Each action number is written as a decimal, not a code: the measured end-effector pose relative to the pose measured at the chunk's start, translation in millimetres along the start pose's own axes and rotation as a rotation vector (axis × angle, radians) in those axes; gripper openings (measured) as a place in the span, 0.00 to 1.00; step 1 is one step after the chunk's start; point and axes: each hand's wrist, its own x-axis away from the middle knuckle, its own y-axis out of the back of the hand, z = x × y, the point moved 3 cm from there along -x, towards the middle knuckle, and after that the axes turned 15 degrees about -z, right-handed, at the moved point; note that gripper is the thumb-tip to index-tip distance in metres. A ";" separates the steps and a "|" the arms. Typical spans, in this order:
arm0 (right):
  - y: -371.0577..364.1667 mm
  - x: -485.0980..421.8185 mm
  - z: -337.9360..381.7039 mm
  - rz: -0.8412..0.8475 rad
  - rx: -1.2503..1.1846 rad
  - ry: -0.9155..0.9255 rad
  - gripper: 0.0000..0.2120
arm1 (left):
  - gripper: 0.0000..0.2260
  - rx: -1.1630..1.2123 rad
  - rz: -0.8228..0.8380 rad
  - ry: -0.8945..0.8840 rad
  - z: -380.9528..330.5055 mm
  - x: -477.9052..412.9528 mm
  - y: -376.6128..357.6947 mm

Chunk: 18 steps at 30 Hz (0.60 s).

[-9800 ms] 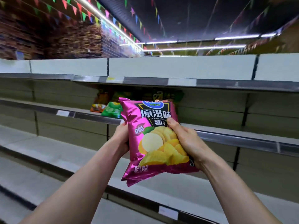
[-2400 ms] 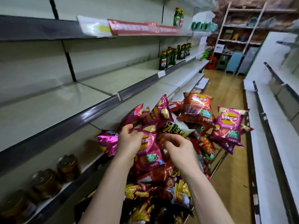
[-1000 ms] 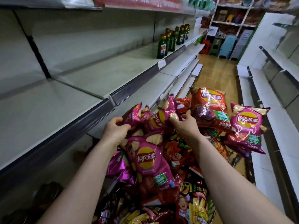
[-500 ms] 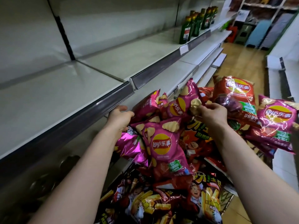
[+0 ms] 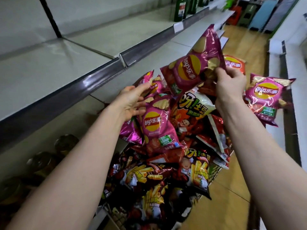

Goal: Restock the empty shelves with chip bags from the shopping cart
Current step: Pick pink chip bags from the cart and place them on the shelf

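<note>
Here, my right hand (image 5: 230,85) pinches a pink chip bag (image 5: 191,67) slanting up-left toward the bare shelf (image 5: 49,67); left hand (image 5: 132,101), nearer, rests open.

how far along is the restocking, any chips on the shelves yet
Early, by this view. Done: no chip bags show on the shelf beside the cart. In hand: the right hand pinches a purple Lay's bag lifted off the pile; the left hand touches a pink bag, fingers open. Left: the heaped cart to unload.
</note>
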 end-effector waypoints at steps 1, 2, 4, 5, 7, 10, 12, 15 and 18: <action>3.8 1.6 3.7 -0.006 -0.036 -0.022 0.04 | 0.35 0.010 0.024 0.002 0.0 5.5 -3.7; 6.6 4.0 7.0 -0.003 -0.072 -0.052 0.07 | 0.35 0.020 0.049 -0.002 -0.4 12.3 -7.8; 9.2 12.6 12.6 0.048 -0.154 -0.131 0.08 | 0.27 0.066 0.106 -0.028 -1.5 25.4 -17.4; 9.3 17.3 13.0 0.091 -0.173 -0.180 0.08 | 0.23 0.099 0.138 -0.034 -2.0 30.8 -21.8; 10.5 26.1 9.8 0.160 -0.160 -0.275 0.08 | 0.20 0.188 0.192 -0.013 -2.1 38.0 -28.8; 13.4 32.3 0.1 0.230 -0.076 -0.326 0.08 | 0.23 0.340 0.234 0.066 0.5 41.1 -29.9; 16.1 32.7 -5.9 0.266 -0.046 -0.328 0.09 | 0.26 0.389 0.197 0.102 8.1 38.0 -24.0; 20.7 32.8 -11.4 0.273 0.028 -0.302 0.09 | 0.31 0.363 0.085 0.128 24.2 33.5 -6.5; 21.4 36.0 -15.5 0.254 0.098 -0.252 0.10 | 0.36 0.355 0.032 0.178 37.6 32.8 8.1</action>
